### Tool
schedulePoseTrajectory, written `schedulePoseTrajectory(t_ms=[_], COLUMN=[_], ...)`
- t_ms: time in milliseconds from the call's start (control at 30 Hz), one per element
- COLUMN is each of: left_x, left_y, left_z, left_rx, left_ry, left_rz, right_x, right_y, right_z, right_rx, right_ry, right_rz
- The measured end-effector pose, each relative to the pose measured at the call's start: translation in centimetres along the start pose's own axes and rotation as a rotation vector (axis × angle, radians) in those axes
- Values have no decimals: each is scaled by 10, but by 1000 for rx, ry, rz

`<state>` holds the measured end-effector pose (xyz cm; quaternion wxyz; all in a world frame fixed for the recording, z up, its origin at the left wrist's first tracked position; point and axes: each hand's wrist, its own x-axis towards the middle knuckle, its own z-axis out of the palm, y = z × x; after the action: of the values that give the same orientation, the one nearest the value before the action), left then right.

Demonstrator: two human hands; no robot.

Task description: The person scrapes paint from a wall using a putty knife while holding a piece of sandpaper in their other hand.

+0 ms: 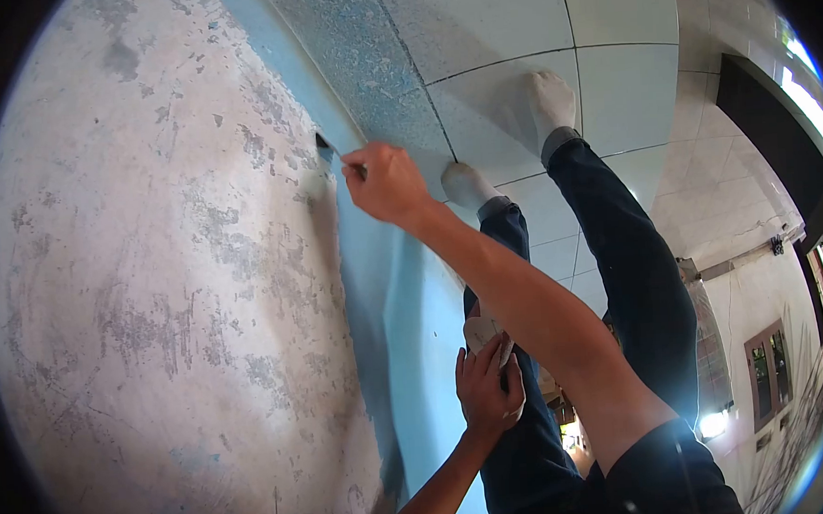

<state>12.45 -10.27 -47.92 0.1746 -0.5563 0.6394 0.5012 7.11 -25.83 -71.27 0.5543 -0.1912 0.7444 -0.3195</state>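
My right hand [384, 179] is closed around the handle of a small scraper [325, 144]. Its dark blade meets the wall [179, 269] where the bare, patchy plaster borders a strip of blue paint [371, 371]. Most of the handle is hidden inside my fingers. Lower down, close to my leg, my left hand [490, 388] grips a flat, pale piece [480, 332] with a rounded edge; my fingers cover part of it, and its kind does not show.
Light floor tiles [492, 20] run beside the wall, with bluish dust [364, 55] along its foot. My legs [614, 218] in dark trousers are on the tiles. At the right are a dark, long piece [776, 108], a bright lamp [713, 424] and a brown-framed window [769, 378].
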Motion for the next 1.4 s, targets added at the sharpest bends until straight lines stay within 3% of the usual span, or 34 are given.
schedulePoseTrajectory(t_ms=[133,667,800,933,1033,1100,1233,1400], left_x=[2,1,-5,-3,0,3,1,3], left_y=[-1,2,-6,0,-1,-1,5,-1], left_z=[1,0,5,3,3,0,-1,-1], left_rx=[-23,-41,-57,-43,-40,-12,-44,-23], left_ry=[16,-15,4,-44,-22,-9,-6,-12], left_rz=[-22,-85,-70,-138,-76,-4,-65,-16], right_x=[-14,5,-23,13,-8,-12,16,-10], right_y=[-6,-3,-8,-2,-8,-12,-3,-12], right_z=[-15,-8,-16,-11,-16,-19,-10,-24], right_rx=[48,-13,42,30,35,18,-20,-27], right_ry=[-20,-48,-6,-62,-36,-46,1,-97], right_rz=[-89,47,-77,117,-76,-87,-18,-89])
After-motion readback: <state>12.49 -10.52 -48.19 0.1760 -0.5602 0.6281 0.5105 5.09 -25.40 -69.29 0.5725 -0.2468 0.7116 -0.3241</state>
